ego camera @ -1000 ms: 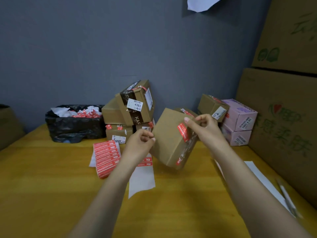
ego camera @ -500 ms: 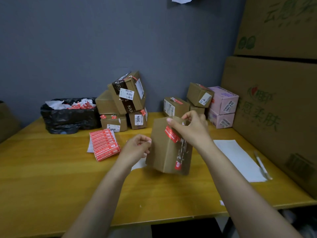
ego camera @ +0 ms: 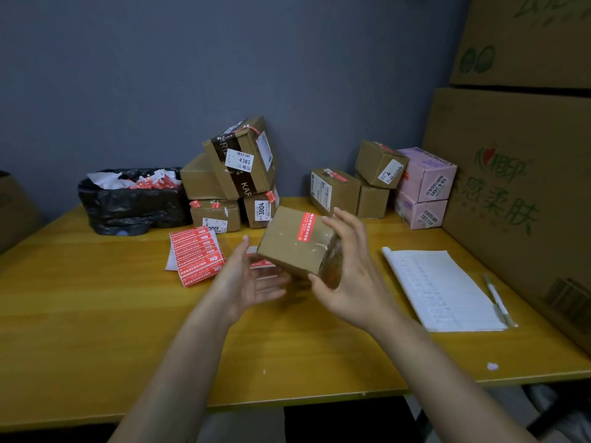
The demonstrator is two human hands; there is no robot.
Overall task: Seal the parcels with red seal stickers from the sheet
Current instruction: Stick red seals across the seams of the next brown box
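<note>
A small brown parcel is tilted in the air above the yellow table. A red seal sticker lies across its upper face. My right hand grips the parcel's right end, thumb at the front lower corner and fingers up behind it. My left hand is spread, palm up, at the parcel's lower left; I cannot tell if it touches. The sheet of red stickers lies on the table to the left of my hands. A second strip of red stickers shows partly under the parcel.
A pile of brown parcels stands at the back, beside a black-lined bin of scraps. More parcels and pink boxes sit back right. A paper list and pen lie beside big cartons.
The parcel has been turned from standing on edge to lying tilted, sticker face up. My left hand has gone from curled to spread below it. My right hand has shifted from the sticker to the parcel's end.
</note>
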